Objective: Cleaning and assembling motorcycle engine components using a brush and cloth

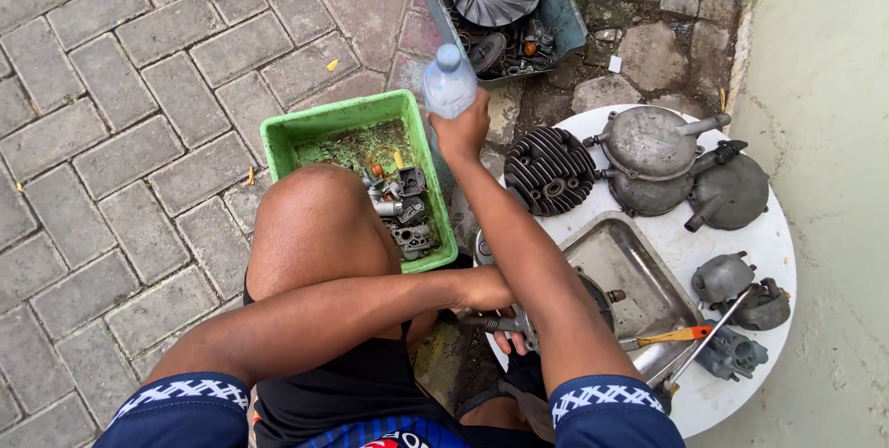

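Observation:
My right hand (460, 129) is stretched forward and grips a clear plastic bottle (449, 82) with a blue cap, held upright beyond the far right corner of a green plastic tub (347, 115). The tub holds dirty liquid and several small metal engine parts (400, 212). My left hand (488, 292) reaches across under my right arm and holds a metal engine part (505, 323) at the edge of a steel tray (639, 267); the part is mostly hidden by my arm. My bare knee (319, 226) covers the tub's near left side.
A round white board (769, 226) carries a finned cylinder head (551, 170), grey engine covers (681, 166), carburetor parts (741, 304) and an orange-handled tool (676, 337). A blue-grey bin (560, 4) with a fan wheel stands at the back. Paving bricks lie left, a concrete slab right.

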